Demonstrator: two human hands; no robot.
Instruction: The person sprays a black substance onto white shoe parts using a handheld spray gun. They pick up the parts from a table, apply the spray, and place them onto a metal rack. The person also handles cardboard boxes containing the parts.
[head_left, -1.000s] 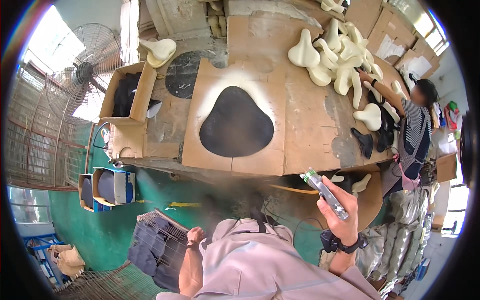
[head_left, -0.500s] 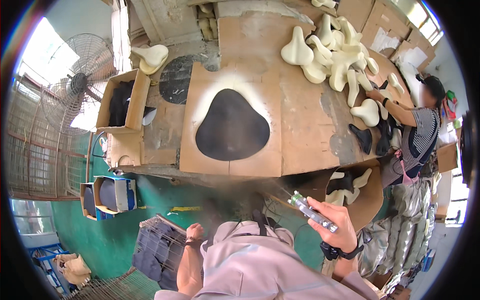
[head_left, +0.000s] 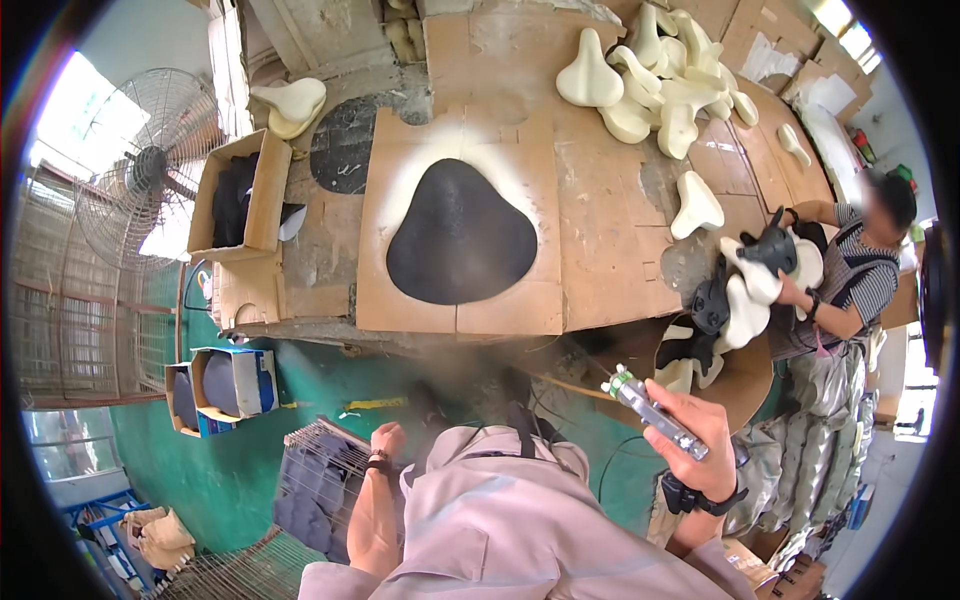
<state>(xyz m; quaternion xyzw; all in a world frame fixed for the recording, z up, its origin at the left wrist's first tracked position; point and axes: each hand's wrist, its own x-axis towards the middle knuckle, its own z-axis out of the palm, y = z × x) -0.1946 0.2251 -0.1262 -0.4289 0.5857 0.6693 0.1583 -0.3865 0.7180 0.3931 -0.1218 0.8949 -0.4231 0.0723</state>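
Right hand (head_left: 695,432) is wrapped round a spray gun (head_left: 660,414), grip firm, green-ringed nozzle aimed up and left. Can't tell if the trigger is pulled. Left hand (head_left: 387,438) is loosely curled near the wire rack (head_left: 345,433) of dark pieces; nothing shows in it, can't tell how tight the fingers are or whether they touch the wires.

Workpiece: the black panel (head_left: 462,235), rounded triangle, narrow end away from me, flat on a cardboard sheet (head_left: 540,312) on the bench. Pale overspray rings its top and sides. The gun is well apart from it, held out over the green floor on my side of the bench.

My read: step in hand is coating this panel; can't judge from here whether coverage is complete. Another pass would call for bringing the nozzle over the panel and sweeping evenly right to the edges; if it's done, both the gun and the overspray want keeping clear while the left hand lifts it by an edge.
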